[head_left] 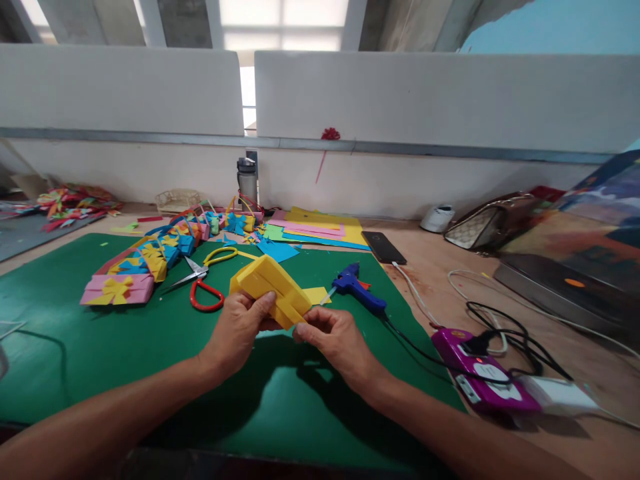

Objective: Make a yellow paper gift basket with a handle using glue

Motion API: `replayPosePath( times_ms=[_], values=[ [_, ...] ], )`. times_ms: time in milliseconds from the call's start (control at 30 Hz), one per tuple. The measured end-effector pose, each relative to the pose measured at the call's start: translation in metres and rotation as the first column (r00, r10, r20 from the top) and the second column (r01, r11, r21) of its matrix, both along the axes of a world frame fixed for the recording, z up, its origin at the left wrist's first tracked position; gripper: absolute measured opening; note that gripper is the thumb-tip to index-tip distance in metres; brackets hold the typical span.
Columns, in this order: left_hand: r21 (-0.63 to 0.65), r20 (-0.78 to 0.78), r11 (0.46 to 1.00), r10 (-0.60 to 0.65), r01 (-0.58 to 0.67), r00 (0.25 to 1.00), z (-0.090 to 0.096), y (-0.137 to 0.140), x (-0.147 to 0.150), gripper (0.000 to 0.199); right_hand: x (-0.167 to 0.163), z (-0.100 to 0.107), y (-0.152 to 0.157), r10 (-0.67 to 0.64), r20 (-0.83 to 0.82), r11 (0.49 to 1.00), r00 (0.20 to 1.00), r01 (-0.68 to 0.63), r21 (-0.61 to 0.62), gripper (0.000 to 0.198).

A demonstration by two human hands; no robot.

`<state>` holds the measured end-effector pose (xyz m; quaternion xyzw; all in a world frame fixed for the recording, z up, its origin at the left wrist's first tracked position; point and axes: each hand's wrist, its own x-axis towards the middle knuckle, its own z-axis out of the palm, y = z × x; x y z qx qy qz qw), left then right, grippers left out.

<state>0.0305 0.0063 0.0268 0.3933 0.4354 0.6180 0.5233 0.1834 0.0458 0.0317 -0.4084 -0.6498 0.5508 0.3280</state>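
Observation:
A folded yellow paper box [267, 283] is held tilted above the green mat, between both hands. My left hand [240, 327] grips its left side, thumb pressed on the near face. At the lower right corner, my right hand [333, 337] pinches the paper between thumb and fingers. Right of the box lies a blue glue gun [360, 290], its tip close to a piece of yellow paper [318, 295]. Scissors [200, 272] with one red and one yellow handle lie open to the left. The side of the box facing away is hidden.
Paper boxes with flower shapes [117, 290] line the left of the green mat [150, 360]. Coloured sheets [325, 230], a bottle [247, 183] and a phone [384, 247] are at the back. A purple power strip [483, 373] with tangled cables stands at right.

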Motion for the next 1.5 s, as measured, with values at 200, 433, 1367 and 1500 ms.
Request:
replayPosePath(
  times_ms=[200,433,1367,1500],
  values=[
    [-0.029,-0.007,0.994,-0.102,0.102,0.995,-0.008,0.005,-0.002,0.038,0.001,-0.006,0.004,0.082,-0.049,0.99,0.995,-0.087,-0.107,0.02],
    [0.006,-0.012,0.99,-0.142,0.142,0.99,-0.009,0.003,0.0,0.034,0.002,-0.006,0.004,0.091,-0.038,0.987,0.995,-0.095,-0.13,0.021],
    [-0.024,0.01,1.0,0.017,-0.017,1.0,0.002,0.002,-0.006,0.033,0.004,-0.005,0.004,0.035,-0.028,0.999,0.999,-0.036,-0.04,0.027],
    [-0.049,0.038,0.998,0.039,-0.037,0.999,0.003,0.005,-0.009,0.036,0.004,-0.004,0.004,0.021,-0.004,1.0,1.0,-0.021,0.009,0.027]
  ],
)
